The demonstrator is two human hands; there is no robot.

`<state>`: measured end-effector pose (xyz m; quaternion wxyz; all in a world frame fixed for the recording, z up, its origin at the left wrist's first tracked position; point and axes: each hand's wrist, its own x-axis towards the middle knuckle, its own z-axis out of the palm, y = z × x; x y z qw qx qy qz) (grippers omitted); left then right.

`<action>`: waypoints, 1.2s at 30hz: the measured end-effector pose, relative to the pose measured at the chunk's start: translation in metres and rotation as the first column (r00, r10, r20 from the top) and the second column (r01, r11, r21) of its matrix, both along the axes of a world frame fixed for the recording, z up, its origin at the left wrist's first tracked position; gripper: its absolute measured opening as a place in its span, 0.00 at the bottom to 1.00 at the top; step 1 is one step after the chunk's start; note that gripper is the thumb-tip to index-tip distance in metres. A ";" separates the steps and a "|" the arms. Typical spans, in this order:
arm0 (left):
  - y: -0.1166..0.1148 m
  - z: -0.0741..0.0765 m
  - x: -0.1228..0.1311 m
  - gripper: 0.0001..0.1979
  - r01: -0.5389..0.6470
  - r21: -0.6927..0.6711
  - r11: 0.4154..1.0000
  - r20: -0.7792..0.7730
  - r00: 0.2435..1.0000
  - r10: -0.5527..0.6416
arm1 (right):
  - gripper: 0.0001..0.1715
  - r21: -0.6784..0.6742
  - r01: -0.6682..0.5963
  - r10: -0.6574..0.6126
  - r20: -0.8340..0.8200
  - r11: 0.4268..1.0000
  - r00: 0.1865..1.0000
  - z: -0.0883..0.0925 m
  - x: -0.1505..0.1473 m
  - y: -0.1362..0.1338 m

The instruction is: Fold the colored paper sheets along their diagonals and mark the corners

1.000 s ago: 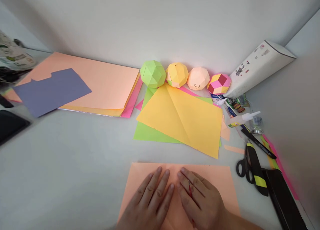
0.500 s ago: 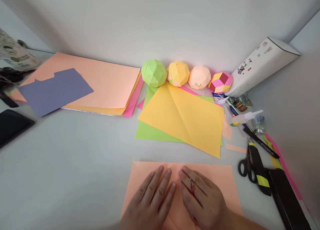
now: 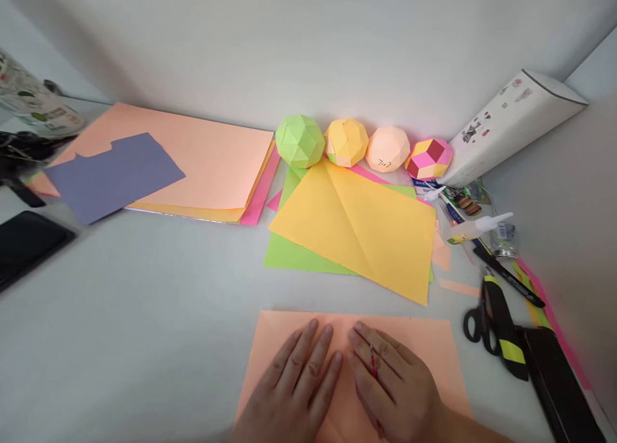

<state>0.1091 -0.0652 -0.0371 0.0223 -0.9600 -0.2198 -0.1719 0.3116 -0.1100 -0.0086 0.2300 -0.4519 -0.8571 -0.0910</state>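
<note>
I have the peach sheet [image 3: 346, 391] directly beneath both hands, so there is no sideways offset to work out. The left hand [image 3: 294, 385] lies palm-down on its nine o'clock side, flat, fingers slightly spread and aimed at one o'clock. The right hand [image 3: 398, 382] sits on the three o'clock side, fingers close together and aimed at eleven, with a thin red tool [image 3: 373, 362] gripped between them, its length running roughly twelve to six.

A narrow strip of paper shows between the hands, and neither looks clearly nearer to it. The sheet's far edge runs nine to three; its near edge is out of my view, so I can't tell the long axis. A yellow sheet [image 3: 371, 231] lies apart at twelve o'clock.

Against the frame a second ago, the whole scene has slid slightly towards three o'clock on my feed; hands, tool and peach sheet keep the same arrangement.
</note>
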 end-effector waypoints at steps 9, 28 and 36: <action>0.002 0.001 0.001 0.23 0.001 0.020 1.000 0.026 1.000 -0.001 | 0.14 0.006 0.025 -0.025 -0.050 1.000 0.998 0.001 0.000 0.001; 0.032 0.020 0.004 0.32 0.247 -0.161 0.956 0.016 0.969 -0.248 | 0.19 -0.674 -0.174 -0.451 -0.642 0.718 0.620 0.014 0.024 0.043; 0.031 0.019 0.002 0.32 0.244 -0.139 0.960 -0.016 0.968 -0.249 | 0.13 -0.667 -0.012 -0.496 -0.567 0.745 0.657 0.010 0.019 0.040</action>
